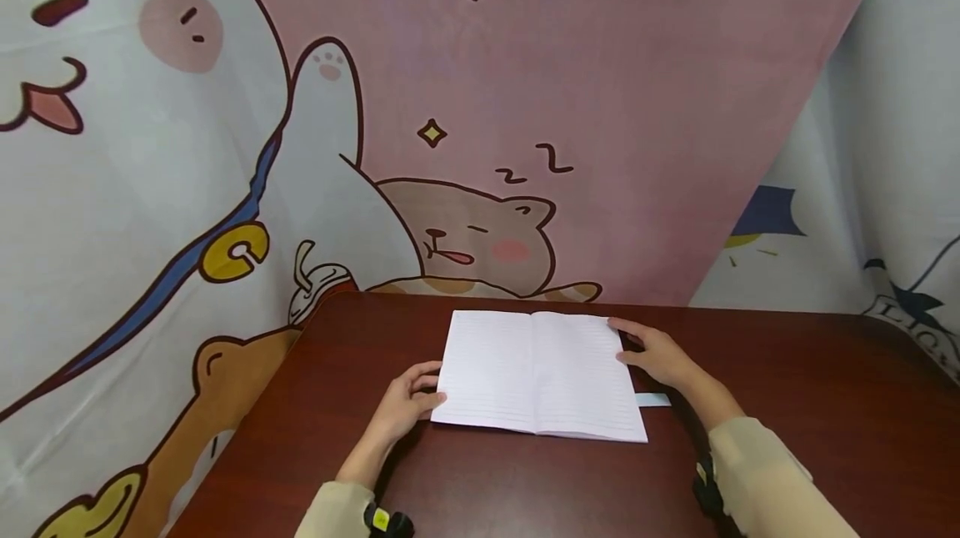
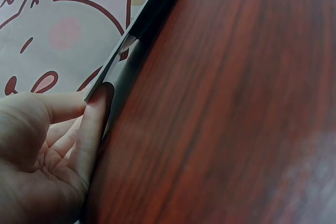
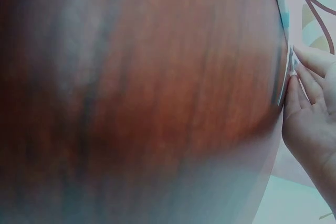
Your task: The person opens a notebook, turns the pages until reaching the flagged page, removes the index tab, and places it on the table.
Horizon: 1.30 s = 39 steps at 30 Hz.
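Observation:
An open notebook (image 1: 487, 371) with lined white pages lies spread on the table, its centre fold running toward the person. At its left edge the left hand (image 1: 405, 404) grips it, thumb on the page and fingers underneath; in the left wrist view the hand (image 2: 58, 150) holds the slightly lifted edge. On the other side, the right hand (image 1: 660, 357) holds the right edge near the far corner, thumb and forefinger spread along it. The right wrist view shows this hand (image 3: 315, 93) with its fingertips at the notebook's thin edge. Both covers are mostly hidden.
A pale blue strip (image 1: 653, 399) sticks out from beneath the notebook's right side. The dark red-brown wooden table (image 1: 810, 404) extends around it. Behind hangs a pink and white cloth (image 1: 637, 104) with cartoon animals. Straps with devices (image 1: 390, 520) sit on the wrists.

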{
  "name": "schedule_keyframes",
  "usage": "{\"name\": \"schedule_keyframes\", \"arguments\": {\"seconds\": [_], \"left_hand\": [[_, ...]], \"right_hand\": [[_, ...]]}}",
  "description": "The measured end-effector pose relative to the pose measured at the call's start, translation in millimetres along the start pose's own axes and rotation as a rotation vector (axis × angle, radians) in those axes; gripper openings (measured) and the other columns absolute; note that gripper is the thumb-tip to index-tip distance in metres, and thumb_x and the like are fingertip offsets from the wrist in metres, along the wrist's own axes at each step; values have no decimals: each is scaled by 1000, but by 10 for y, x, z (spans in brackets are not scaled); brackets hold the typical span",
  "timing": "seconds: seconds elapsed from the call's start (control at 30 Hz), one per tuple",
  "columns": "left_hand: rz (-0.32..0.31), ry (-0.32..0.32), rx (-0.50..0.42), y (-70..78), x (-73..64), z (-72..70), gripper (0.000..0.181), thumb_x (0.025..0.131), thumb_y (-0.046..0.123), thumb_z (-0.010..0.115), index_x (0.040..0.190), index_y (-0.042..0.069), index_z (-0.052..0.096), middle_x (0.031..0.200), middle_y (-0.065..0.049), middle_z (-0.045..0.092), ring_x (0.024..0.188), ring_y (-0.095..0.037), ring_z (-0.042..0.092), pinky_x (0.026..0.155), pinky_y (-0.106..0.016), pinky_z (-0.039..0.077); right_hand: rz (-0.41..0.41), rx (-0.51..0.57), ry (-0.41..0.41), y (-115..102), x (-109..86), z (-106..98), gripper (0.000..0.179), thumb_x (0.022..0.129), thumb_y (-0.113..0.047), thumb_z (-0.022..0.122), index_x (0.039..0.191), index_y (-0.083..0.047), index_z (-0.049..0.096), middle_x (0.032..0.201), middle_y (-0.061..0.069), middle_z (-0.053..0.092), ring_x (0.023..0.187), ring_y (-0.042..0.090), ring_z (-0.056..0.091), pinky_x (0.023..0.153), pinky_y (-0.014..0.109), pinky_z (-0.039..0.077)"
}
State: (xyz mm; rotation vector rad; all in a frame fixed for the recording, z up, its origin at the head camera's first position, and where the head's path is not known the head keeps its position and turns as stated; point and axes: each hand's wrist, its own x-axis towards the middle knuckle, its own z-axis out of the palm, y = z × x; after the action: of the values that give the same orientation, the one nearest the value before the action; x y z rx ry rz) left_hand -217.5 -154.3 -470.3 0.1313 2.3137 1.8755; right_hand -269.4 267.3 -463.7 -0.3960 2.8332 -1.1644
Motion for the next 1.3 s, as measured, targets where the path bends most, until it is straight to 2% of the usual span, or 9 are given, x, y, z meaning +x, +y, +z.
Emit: {"name": "schedule_keyframes", "arguments": {"seconds": [0.27, 0.37, 0.5, 0.77, 0.87, 0.93, 1.03, 1.13, 1.3], "left_hand": [[-3, -2, 11, -9, 6, -8, 50, 91, 2, 68, 139, 0, 52, 122, -25, 66, 87, -17, 69, 73, -32, 59], [-6, 12, 18, 5, 1, -23, 50, 91, 2, 68, 138, 0, 53, 121, -25, 66, 88, -18, 69, 72, -33, 59], [-13, 24, 17, 11, -7, -38, 50, 90, 1, 68, 138, 1, 53, 121, -25, 66, 89, -19, 69, 73, -33, 59], [-3, -1, 25, -10, 8, -13, 49, 91, 0, 67, 138, -1, 53, 121, -27, 65, 90, -20, 70, 74, -33, 60], [2, -2, 23, -6, 13, -14, 49, 91, -1, 66, 138, -2, 52, 121, -28, 65, 91, -21, 71, 73, -33, 60], [0, -4, 23, 4, 18, -18, 50, 91, -1, 67, 139, -2, 52, 122, -28, 65, 92, -21, 71, 74, -33, 60], [5, -11, 27, 16, 22, -23, 50, 92, 1, 67, 139, -2, 51, 123, -29, 64, 93, -21, 71, 74, -34, 60], [0, -14, 29, 25, 18, -23, 51, 92, 2, 67, 140, -2, 50, 124, -29, 64, 93, -21, 71, 75, -33, 60], [-3, -6, 32, 16, -4, -11, 51, 92, 2, 67, 140, -2, 51, 123, -28, 64, 92, -20, 71, 73, -33, 60]], "right_hand": [[25, -4, 6, -12, 8, 12, 59, 93, -7, 67, 147, 0, 45, 148, 32, 44, 134, 55, 41, 107, 63, 38], [8, -21, 17, -20, 35, 31, 57, 92, -7, 67, 145, 0, 48, 146, 33, 47, 132, 55, 43, 106, 63, 39], [-21, -37, 45, -47, 59, 57, 51, 91, -4, 68, 139, 1, 54, 141, 33, 51, 130, 55, 47, 104, 63, 41], [-20, -71, 128, -54, 41, 50, 42, 91, -2, 67, 133, -1, 61, 136, 30, 57, 126, 50, 52, 102, 63, 43], [-48, -61, 153, -59, 46, 57, 40, 90, -1, 68, 130, 0, 63, 130, 27, 60, 115, 44, 59, 97, 57, 50], [-63, -58, 177, -65, 52, 60, 39, 89, 0, 68, 128, 0, 65, 121, 24, 64, 104, 37, 63, 89, 49, 55], [-69, -62, 193, -86, 61, 62, 37, 89, -1, 69, 126, -3, 66, 106, 17, 67, 91, 27, 62, 77, 34, 53], [-56, -55, 184, -105, 66, 63, 37, 89, -2, 69, 126, -4, 66, 96, 12, 66, 86, 22, 59, 69, 26, 47], [-46, -45, 191, -105, 47, 85, 40, 89, 0, 69, 128, -1, 62, 97, 14, 65, 87, 22, 59, 67, 22, 47]]}}
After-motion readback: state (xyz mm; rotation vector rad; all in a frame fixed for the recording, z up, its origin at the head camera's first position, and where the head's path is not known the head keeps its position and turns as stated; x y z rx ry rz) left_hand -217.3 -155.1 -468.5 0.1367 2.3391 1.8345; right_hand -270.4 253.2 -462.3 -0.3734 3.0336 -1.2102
